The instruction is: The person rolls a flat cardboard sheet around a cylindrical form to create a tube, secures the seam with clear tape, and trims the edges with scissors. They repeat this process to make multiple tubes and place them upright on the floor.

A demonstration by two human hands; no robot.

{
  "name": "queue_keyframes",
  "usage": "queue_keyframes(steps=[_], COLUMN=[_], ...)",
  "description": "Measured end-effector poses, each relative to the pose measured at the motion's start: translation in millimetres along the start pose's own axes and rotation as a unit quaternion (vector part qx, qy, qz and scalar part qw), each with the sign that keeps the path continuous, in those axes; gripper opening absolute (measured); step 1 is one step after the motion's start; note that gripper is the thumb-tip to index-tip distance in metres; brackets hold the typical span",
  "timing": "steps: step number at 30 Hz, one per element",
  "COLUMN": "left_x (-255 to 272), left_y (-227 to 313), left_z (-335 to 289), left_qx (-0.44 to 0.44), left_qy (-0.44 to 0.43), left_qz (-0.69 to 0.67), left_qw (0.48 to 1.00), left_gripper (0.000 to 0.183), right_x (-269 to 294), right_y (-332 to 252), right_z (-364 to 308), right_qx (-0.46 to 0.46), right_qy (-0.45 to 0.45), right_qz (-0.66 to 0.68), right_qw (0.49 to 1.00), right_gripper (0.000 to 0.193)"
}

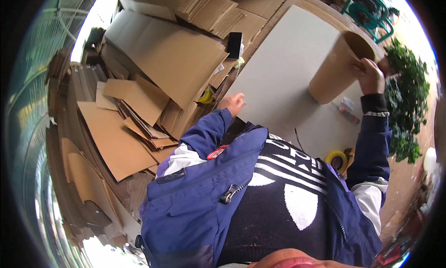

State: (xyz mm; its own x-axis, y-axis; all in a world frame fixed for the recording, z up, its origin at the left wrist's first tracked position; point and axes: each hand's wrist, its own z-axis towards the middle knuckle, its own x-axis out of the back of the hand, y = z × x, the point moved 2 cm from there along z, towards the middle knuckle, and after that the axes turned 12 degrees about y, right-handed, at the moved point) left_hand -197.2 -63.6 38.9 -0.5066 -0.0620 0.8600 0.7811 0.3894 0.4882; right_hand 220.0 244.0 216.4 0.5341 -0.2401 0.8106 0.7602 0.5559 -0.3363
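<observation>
A tall brown cardboard cylinder [331, 70] stands tilted on the pale tabletop [278, 63], its dark round opening toward the far right. At that opening, my right hand [370, 76] is closed on the rim, with the thumb and fingers pinched there. My left hand [232, 104] is at the table's left edge, away from the cylinder. Its fingers are loosely bent and a little apart, and I make out nothing held in them. A cutter-like tool with a reddish handle [348, 115] lies near the foot of the cylinder.
Stacked cardboard sheets [167, 49] and loose cut pieces [134, 100] crowd the left side. A black phone-like object [234, 45] rests on cardboard. Yellow tape rolls [337, 161] lie near my body. Leafy green plants [409, 100] and a teal metal frame [371, 10] are at the right.
</observation>
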Motion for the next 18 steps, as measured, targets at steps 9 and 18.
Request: queue_keyframes(steps=[9,18], left_x=[55,95], left_y=[-128,-97], left_z=[45,46], left_qx=[0.065,0.056], left_qy=[0.185,0.190], left_qz=[0.279,0.084], left_qw=[0.940,0.977], left_gripper=[0.053,0.019], right_x=[-15,-36], right_y=[66,-12], right_z=[29,44], right_qx=[-0.184,0.002], right_qy=[-0.037,0.236], right_qz=[-0.178,-0.135], right_qw=[0.966,0.962], right_gripper=[0.041,0.041])
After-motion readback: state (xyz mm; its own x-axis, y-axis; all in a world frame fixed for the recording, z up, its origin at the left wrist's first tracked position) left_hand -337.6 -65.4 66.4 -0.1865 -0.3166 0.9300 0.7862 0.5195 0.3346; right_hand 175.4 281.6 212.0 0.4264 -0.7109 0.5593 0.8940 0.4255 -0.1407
